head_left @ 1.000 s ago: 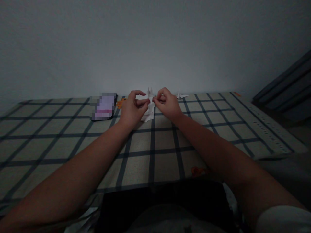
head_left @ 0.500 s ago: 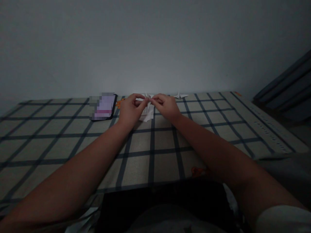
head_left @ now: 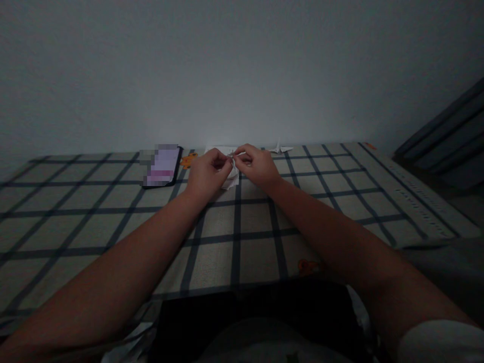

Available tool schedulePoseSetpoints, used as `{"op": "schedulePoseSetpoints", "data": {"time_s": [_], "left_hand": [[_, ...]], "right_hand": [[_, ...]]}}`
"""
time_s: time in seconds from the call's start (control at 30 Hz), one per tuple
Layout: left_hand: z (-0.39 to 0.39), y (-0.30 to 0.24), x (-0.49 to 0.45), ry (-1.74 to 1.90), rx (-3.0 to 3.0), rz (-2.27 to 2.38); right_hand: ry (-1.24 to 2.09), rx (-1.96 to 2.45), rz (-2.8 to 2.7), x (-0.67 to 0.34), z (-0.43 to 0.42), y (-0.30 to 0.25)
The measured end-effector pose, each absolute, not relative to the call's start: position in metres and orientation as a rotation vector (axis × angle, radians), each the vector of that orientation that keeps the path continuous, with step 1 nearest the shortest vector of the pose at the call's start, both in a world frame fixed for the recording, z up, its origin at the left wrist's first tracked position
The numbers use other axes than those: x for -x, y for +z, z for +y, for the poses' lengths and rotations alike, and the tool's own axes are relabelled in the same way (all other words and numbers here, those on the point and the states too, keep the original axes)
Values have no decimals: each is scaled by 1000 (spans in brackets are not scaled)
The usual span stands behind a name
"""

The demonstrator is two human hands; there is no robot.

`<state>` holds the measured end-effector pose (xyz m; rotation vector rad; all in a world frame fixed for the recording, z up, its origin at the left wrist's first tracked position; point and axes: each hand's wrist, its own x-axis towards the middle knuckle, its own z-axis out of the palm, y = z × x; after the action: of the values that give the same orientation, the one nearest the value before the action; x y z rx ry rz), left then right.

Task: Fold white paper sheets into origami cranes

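Note:
My left hand [head_left: 207, 172] and my right hand [head_left: 259, 167] meet over the far part of the table. Between their pinched fingertips is a small piece of folded white paper [head_left: 232, 156], mostly hidden by the fingers. Loose white paper sheets [head_left: 231, 182] lie under and behind the hands. Just right of my right hand, a white paper crane [head_left: 280, 149] rests near the wall, its pointed tip upward.
A phone [head_left: 165, 165] with a lit, partly blurred screen lies left of my hands. The checked tablecloth [head_left: 219, 252] covers the table up to the grey wall [head_left: 242, 70]. A dark curtain-like cloth [head_left: 446, 136] hangs at the right.
My left fingers have curled in closer, and the folded paper now shows less between the fingertips. More of the white sheet behind my left hand is visible.

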<state>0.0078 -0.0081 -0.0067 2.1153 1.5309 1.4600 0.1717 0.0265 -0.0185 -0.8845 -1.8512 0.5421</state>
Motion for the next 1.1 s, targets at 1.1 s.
{"op": "schedulePoseSetpoints", "data": {"time_s": [1.1], "left_hand": [[12, -11, -16, 1478, -913, 939]], "right_hand": [[1280, 782, -1236, -163, 49, -26]]}}
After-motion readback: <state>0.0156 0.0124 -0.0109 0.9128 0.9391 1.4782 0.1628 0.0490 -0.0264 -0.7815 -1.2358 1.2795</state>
